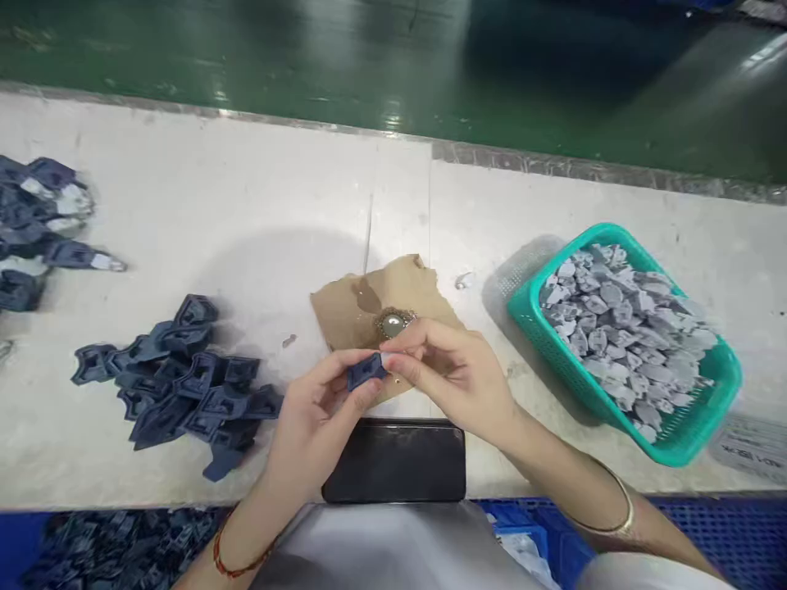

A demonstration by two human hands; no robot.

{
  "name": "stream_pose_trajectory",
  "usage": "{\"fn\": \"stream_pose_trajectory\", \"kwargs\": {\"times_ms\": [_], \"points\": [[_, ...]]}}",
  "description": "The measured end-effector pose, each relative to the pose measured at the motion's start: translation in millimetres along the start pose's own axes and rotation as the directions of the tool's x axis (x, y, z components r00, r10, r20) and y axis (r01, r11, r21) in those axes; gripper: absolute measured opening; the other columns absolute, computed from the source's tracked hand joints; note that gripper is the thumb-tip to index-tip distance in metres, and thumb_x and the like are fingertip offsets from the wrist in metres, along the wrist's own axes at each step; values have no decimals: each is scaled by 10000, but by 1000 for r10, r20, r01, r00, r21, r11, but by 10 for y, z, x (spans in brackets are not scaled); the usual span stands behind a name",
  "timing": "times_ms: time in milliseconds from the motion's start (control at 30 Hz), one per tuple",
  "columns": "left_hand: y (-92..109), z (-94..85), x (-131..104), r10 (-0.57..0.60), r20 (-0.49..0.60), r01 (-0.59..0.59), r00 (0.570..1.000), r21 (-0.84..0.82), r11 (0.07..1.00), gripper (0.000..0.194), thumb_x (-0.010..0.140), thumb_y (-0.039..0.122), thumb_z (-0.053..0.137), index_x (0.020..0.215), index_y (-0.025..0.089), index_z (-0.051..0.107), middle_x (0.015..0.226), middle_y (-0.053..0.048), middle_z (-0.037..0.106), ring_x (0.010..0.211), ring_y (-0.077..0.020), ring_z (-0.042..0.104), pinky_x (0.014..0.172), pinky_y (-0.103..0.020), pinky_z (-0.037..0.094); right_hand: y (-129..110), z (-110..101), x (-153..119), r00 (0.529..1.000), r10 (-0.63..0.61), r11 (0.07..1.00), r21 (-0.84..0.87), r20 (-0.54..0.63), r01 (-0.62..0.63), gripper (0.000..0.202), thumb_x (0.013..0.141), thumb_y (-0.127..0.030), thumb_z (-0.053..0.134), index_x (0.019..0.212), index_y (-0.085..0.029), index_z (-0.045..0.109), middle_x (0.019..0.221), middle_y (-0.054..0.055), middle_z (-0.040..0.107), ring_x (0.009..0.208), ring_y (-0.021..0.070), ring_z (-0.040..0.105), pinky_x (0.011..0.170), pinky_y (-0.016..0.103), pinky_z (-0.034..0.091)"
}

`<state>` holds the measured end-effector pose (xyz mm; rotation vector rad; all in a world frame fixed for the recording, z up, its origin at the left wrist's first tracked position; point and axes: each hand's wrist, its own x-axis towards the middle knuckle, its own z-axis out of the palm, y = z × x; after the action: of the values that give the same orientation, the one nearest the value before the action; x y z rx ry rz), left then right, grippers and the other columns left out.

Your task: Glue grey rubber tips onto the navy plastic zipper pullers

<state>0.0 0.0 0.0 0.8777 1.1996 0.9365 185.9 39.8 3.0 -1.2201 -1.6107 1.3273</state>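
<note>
Between thumb and fingers, my left hand (pixel 320 410) pinches a small dark blue plastic part (pixel 366 371). My right hand (pixel 458 373) is closed on a small pale grey piece, mostly covered by its fingertips, which meets the right end of the blue part. Just beyond my fingers, a small round pot of glossy liquid (pixel 393 324) sits on a piece of brown cardboard (pixel 344 307). A black phone (pixel 399 463) lies flat below my hands at the table's near edge.
Loose dark blue parts (pixel 190 385) are heaped at left; farther left is a pile of blue parts with pale pieces (pixel 43 221). At right, a teal basket (pixel 534 328) holds many grey pieces (pixel 620 319). A green surface (pixel 246 74) runs along the back.
</note>
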Motion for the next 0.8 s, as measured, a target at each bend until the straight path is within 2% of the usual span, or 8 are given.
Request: {"fn": "stream_pose_trajectory", "kwargs": {"times_ms": [167,300,367,433,533,633,800], "points": [[38,37,37,-5,-26,4,1000,-23,1000,101,914,215,769,1005,249,797,979,29,859,913,-93,802,821,-89,602,-45,34,-28,1000,3,1000,-31,-14,-4,98,978,-278,706,954,-190,742,709,-23,678,626,113,594,587,238,463],[69,68,49,-48,25,50,999,-98,994,79,930,282,763,989,239,790,905,29,824,787,-88,767,749,-123,627,-62,0,-22,998,56,998,32,29,-57,140,1002,-335,673,999,-199,704,708,-27,654,622,128,605,578,249,475],[96,73,57,-49,25,52,998,-120,991,82,926,306,770,967,236,783,845,40,793,727,-75,732,706,-117,620,-69,-40,-15,1000,-10,999,-43,19,11,189,1045,-375,602,1022,-198,664,739,-20,635,642,132,594,597,258,468],[123,66,61,-25,2,26,1000,-111,993,78,920,312,780,957,244,779,839,48,783,745,-68,721,716,-102,606,-76,-80,-3,991,-129,971,-198,25,131,256,1094,-396,496,982,-200,617,768,-8,613,679,136,576,635,267,452],[144,44,53,6,35,-4,999,-46,999,81,945,327,755,1001,275,780,919,47,795,838,-85,730,784,-128,608,-84,-107,17,961,-246,890,-364,127,276,351,1136,-369,362,876,-210,537,753,-2,581,685,138,551,646,269,421],[139,42,38,20,57,-21,998,21,1000,99,963,336,733,1041,294,778,981,40,794,916,-114,733,828,-170,611,-93,-87,22,953,-252,863,-408,167,300,367,1146,-341,314,830,-228,463,693,-22,519,614,133,500,585,260,380],[125,48,11,78,47,-81,996,76,994,81,983,311,704,1040,288,757,949,41,778,873,-111,715,807,-173,602,-153,-47,-23,959,-251,857,-430,135,285,373,1150,-344,294,804,-245,391,672,-34,480,586,131,486,561,251,372]]}}
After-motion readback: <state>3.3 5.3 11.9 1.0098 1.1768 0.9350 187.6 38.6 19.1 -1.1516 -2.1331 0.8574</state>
